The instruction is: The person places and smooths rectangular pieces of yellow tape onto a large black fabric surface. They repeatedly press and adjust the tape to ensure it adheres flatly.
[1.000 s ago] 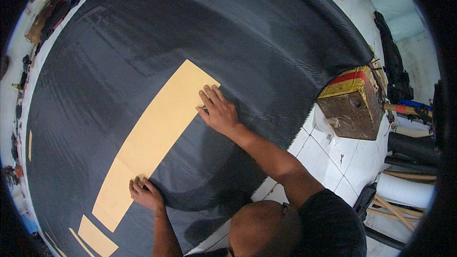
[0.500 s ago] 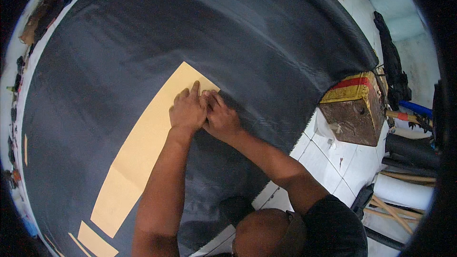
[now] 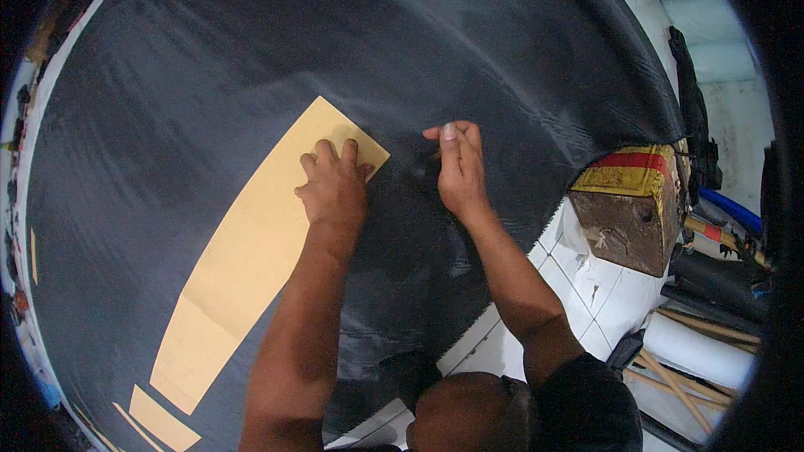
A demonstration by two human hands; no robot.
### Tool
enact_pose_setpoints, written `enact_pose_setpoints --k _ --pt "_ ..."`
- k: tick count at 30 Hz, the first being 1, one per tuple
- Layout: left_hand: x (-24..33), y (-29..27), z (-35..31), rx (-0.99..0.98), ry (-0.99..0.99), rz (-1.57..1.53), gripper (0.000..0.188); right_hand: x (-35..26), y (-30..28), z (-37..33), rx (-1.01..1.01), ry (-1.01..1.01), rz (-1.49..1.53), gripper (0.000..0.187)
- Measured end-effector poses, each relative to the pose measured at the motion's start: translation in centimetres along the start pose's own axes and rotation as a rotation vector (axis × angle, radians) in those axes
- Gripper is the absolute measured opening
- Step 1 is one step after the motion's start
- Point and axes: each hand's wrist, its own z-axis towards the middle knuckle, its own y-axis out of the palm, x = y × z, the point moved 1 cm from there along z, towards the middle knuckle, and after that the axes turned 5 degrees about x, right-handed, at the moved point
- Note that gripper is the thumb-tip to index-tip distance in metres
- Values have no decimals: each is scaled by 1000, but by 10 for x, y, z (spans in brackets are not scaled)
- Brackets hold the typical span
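Left hand (image 3: 335, 188) spread on tan card (image 3: 239, 259), grip released.
Right hand (image 3: 461, 172) half-curled, cannot tell if grasping; box (image 3: 621, 222) interior hidden.

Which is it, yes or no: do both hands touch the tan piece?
No, the left hand rests on the tan piece, but the right hand is off it.

One long tan sheet (image 3: 243, 264) on black cloth (image 3: 167, 125) — left hand (image 3: 337, 188) spread on its upper end, right hand (image 3: 461, 169) curled over the cloth — and brown-fronted box (image 3: 620, 230), right.
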Motion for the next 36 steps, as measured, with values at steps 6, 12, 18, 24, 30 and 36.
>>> enact_pose_setpoints --k 6,12,18,24,30,36 --pt "1 5 6 5 -30 71 69 -14 2 10 -357 204 76 42" --pt "3 1 13 -20 -62 44 81 1 6 8 -410 -122 1 24" --pt "1 -6 13 19 -51 49 83 6 5 6 -377 -263 -50 18" --pt "0 -8 15 -20 -60 25 82 10 9 4 -342 -382 -73 16" --pt "0 -10 16 -45 -76 32 80 15 21 8 -335 -515 -175 16" --pt "-5 -3 16 7 -41 31 82 -5 56 49 -427 -484 -120 17"
